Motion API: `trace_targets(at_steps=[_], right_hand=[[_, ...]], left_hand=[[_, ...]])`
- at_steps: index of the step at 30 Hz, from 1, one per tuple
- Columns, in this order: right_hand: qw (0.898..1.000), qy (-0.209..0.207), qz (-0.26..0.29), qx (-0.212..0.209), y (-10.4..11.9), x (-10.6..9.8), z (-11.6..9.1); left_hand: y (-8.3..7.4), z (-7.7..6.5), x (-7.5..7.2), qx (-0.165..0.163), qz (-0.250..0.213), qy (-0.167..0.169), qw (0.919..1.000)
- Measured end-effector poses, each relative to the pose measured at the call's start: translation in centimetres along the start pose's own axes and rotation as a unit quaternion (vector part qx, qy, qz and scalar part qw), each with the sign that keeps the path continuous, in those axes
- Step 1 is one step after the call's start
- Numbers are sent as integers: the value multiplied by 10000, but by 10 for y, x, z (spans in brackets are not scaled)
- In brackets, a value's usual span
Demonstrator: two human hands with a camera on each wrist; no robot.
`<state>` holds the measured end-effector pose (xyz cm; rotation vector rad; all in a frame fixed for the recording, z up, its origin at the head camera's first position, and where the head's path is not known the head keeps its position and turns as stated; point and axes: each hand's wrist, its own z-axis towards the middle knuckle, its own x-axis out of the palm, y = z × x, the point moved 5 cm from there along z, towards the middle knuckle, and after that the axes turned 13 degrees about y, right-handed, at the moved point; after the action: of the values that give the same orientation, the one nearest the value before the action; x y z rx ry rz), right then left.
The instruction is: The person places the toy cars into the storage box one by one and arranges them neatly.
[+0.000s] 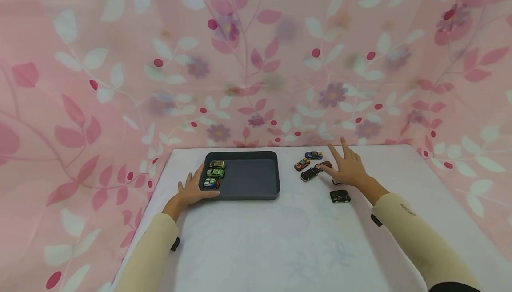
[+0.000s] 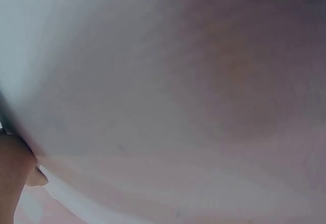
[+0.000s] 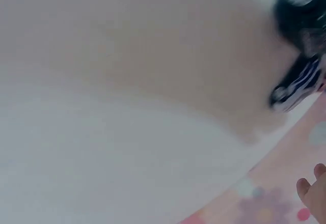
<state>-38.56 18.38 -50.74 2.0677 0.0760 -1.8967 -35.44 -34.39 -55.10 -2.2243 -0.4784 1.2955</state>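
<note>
A dark grey tray (image 1: 252, 176) lies on the white table. Along its left end stand a yellow-green toy car (image 1: 218, 164), a bright green toy car (image 1: 215, 173) and a blue-and-white toy car (image 1: 212, 183). My left hand (image 1: 194, 190) rests at the tray's front left corner, fingers spread, thumb along the front rim. To the right, my right hand (image 1: 349, 170) is over loose toy cars, fingers extended and apart. Its thumb is close to a dark red toy car (image 1: 323, 165); contact cannot be told. Another car is partly hidden beneath this hand.
Near the right hand are a blue toy car (image 1: 314, 155), an orange-red toy car (image 1: 302, 164), a black toy car (image 1: 309, 174) and, nearer the front, a dark green-black toy car (image 1: 340, 196). A pink floral cloth (image 1: 256, 61) hangs behind the table.
</note>
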Motion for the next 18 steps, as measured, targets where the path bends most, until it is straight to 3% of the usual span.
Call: trace_targets(at_steps=[7, 14, 18], right_hand=[[9987, 175, 431, 220, -25, 2, -34], [9971, 280, 700, -130, -16, 12, -58], [9973, 7, 489, -539, -8, 16, -69]], left_hand=[[2, 1, -1, 26, -11, -44, 10000], [5, 2, 6, 61, 54, -115, 9999], [3, 1, 5, 38, -46, -143, 9999]])
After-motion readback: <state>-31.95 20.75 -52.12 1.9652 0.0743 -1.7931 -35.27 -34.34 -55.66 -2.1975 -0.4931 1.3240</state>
